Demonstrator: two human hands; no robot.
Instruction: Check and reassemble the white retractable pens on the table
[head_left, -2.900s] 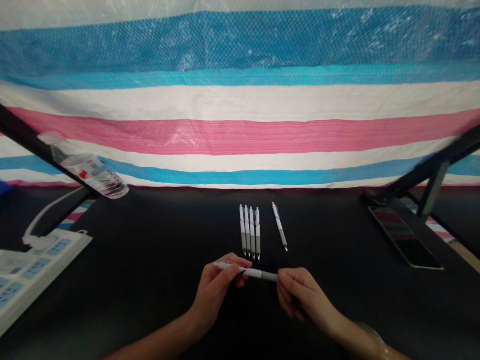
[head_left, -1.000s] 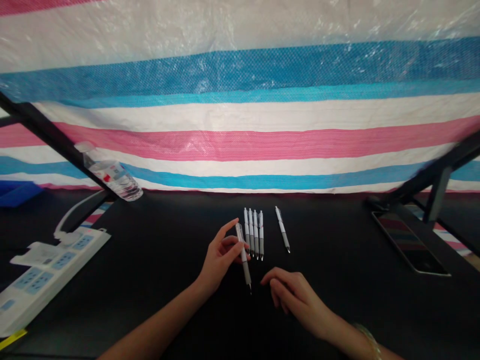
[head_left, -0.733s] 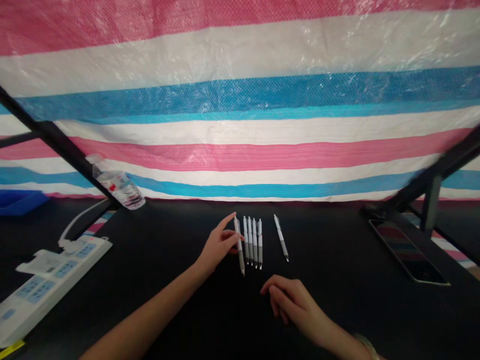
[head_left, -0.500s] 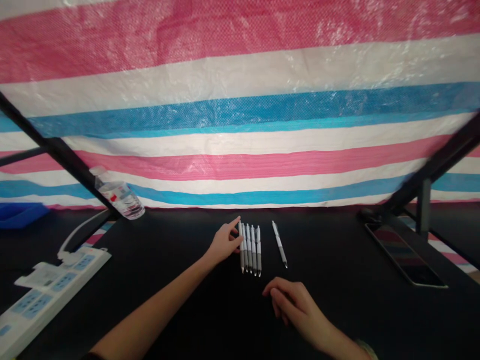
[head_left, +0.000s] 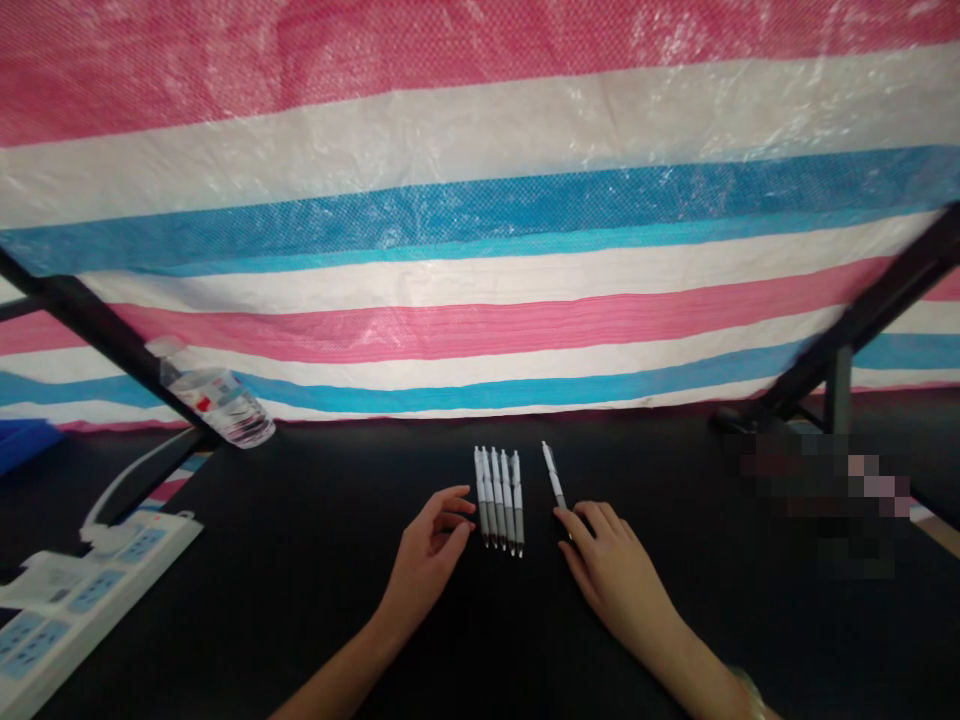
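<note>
Several white-and-grey click pens [head_left: 499, 500] lie side by side in a neat row on the black tabletop [head_left: 315, 520], tips toward me. Just left of that row is my left hand [head_left: 431, 545], open, its fingers loosely curved and apart, with nothing in them. A single pen [head_left: 553, 472] of the same kind lies to the right of the row, slightly slanted. My right hand [head_left: 619, 560] has its thumb and index finger around this pen's grey lower end, which they partly cover. The pen still rests on the table.
A water bottle [head_left: 225, 405] leans at the back left, near a black frame bar [head_left: 127, 350]. A white power strip [head_left: 97, 600] with a plug sits at the left, a blue tray [head_left: 26, 440] beyond it. Striped sheeting [head_left: 480, 280] hangs behind. A pixelated patch covers the right side.
My left hand has drawn back from the pens' top ends toward me. My right hand has moved forward onto the single pen's lower end. The view has shifted slightly.
</note>
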